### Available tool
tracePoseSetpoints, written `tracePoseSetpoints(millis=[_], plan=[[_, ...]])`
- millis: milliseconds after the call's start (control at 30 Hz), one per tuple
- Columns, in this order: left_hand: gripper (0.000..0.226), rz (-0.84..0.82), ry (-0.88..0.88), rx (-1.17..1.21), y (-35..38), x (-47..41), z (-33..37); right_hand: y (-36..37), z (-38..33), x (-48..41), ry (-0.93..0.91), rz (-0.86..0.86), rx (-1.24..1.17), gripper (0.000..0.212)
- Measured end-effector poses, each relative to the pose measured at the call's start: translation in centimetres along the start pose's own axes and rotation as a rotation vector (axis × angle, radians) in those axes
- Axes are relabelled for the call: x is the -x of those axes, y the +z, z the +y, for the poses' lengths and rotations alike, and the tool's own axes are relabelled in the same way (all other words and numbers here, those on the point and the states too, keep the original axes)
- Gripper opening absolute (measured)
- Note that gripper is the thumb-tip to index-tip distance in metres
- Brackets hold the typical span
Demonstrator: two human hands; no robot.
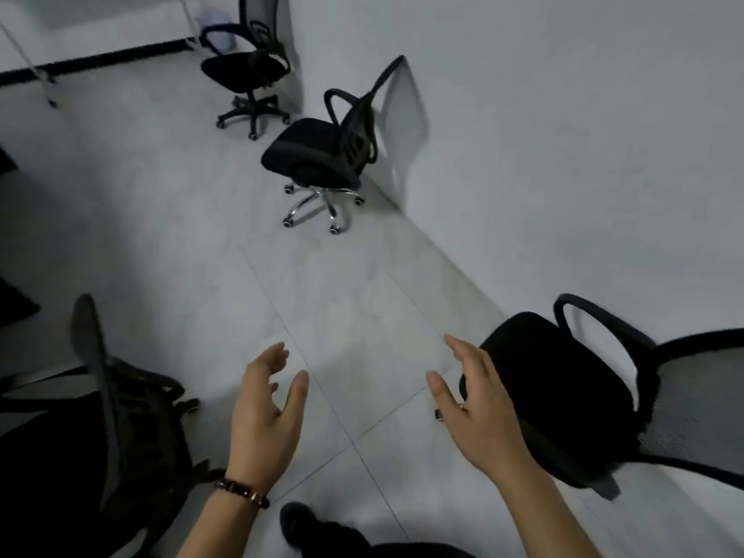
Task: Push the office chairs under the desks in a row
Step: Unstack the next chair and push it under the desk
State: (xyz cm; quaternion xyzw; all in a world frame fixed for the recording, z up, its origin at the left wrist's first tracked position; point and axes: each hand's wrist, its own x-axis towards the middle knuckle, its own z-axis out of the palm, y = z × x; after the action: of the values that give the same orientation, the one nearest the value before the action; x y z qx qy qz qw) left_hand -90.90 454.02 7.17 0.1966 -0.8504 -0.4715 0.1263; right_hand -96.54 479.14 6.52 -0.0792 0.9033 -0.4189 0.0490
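Black mesh chairs stand scattered on the pale tiled floor [342, 300]: one chair [563, 396] just beside the right hand [471, 400], another [120, 416] at the lower left edge, a chrome-based chair [322, 151] by the wall and a fourth [245, 66] at the far end. Both the left hand [261, 412] and the right are empty, fingers [277, 356] spread and gripping nothing (no worktop shows clearly). The person would do well to take the nearest chair by its backrest, both hands level, and roll it straight; no containers are in view.
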Motion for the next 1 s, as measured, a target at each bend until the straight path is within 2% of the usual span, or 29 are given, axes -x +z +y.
tracePoseSetpoints(millis=[133,300,500,700,867,1000], plan=[[0.043,-0.177,0.075,-0.007,10.5,6.3,5.0,-7.0,9.0,7.2,0.147,0.095,-0.038,0.059],[0.045,-0.406,0.067,0.045,24.3,16.6,11.9,-17.5,20.2,17.0,0.329,0.163,-0.030,0.060],[0.043,-0.595,0.108,0.067,36.5,24.5,21.3,-30.4,29.2,23.0,0.414,0.359,-0.034,0.052],[0.042,-0.658,0.163,0.086,45.8,24.5,26.9,-38.2,36.2,20.6,0.452,0.457,-0.081,0.049],[0.045,-0.662,0.053,0.078,54.5,22.2,27.4,-42.3,43.0,15.7,0.449,0.354,0.003,0.048],[0.052,-0.640,0.001,0.063,59.6,20.2,30.0,-47.2,45.6,10.6,0.366,0.217,0.103,0.047]])
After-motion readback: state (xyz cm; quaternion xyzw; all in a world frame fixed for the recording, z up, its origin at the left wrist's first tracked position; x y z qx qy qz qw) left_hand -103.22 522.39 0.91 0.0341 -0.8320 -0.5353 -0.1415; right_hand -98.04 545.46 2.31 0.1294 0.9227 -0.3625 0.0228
